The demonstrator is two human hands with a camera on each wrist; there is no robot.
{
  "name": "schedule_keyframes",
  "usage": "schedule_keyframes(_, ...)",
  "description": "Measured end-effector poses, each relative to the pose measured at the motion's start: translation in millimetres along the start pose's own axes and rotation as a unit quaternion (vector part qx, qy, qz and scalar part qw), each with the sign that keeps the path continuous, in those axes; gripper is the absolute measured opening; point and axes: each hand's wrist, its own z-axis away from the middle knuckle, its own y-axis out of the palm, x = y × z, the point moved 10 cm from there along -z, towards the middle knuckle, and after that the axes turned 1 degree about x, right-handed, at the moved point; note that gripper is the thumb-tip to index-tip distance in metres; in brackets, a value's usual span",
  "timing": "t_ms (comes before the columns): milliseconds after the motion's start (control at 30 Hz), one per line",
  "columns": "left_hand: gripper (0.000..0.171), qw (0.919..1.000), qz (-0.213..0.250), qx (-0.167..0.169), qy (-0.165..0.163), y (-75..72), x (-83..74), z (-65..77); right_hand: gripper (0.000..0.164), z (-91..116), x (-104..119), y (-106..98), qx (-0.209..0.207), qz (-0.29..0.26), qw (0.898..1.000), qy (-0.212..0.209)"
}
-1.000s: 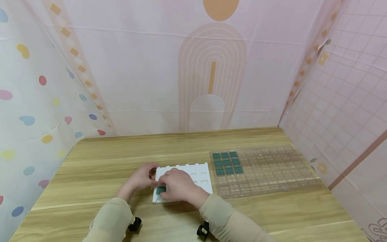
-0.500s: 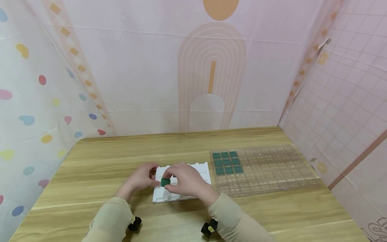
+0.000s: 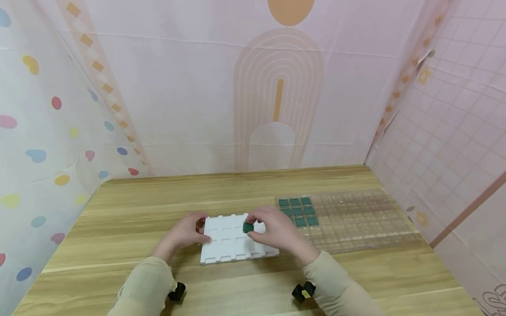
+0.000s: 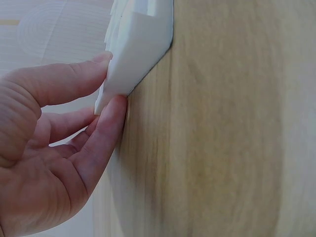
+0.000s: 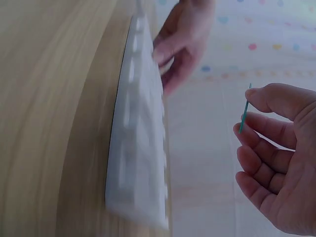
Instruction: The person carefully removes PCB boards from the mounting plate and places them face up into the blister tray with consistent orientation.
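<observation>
A white tray (image 3: pixel 233 253) with shallow square pockets lies on the wooden table. My left hand (image 3: pixel 186 231) grips its left edge, thumb on top and fingers against the side, as the left wrist view shows. A thin green square chip (image 3: pixel 247 227) is pinched between thumb and fingers of my right hand (image 3: pixel 276 230), above the right part of the tray. Edge-on in the right wrist view, the green chip (image 5: pixel 245 109) appears as a narrow line, held apart from the tray. The right hand hides part of the tray's right side.
To the right lies a long clear plastic tray (image 3: pixel 356 221) with many small pockets. Several green chips (image 3: pixel 298 211) fill its left end, partly behind my right hand. Patterned cloth (image 3: pixel 189 101) hangs behind the table (image 3: pixel 178 193) and along both sides.
My right hand has lifted the green chip out of the white tray's lower left and carried it to the right. The left hand keeps its grip on the tray's edge.
</observation>
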Motion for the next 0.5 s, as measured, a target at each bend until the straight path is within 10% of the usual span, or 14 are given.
schedule_keyframes(500,0.068,1.0,0.009,0.001,0.0,0.2,-0.1,0.4,0.021,34,-52,-39,-0.041,0.043,0.998,0.028)
